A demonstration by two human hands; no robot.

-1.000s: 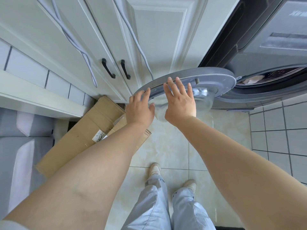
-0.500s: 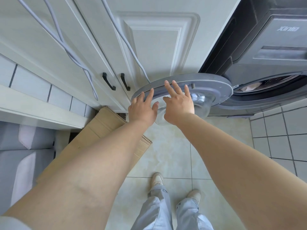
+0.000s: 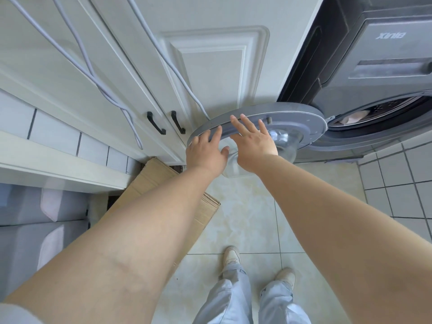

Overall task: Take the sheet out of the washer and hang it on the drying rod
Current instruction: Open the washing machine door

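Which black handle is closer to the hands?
The right-hand black handle, on the door next to the washer door. The other handle sits farther left, away from the left hand.

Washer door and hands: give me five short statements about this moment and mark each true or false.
1. The washer door is swung open. True.
2. Both hands lie on the door with straight fingers: the left hand and the right hand. True.
3. The sheet is already out of the drum and in the hands. False: pale cloth shows inside the drum opening, and the hands hold no cloth.
4. A flattened cardboard box lies on the floor below the left arm. True.
5. The two cabinet handles are white. False: they are black, on pale cabinet doors.
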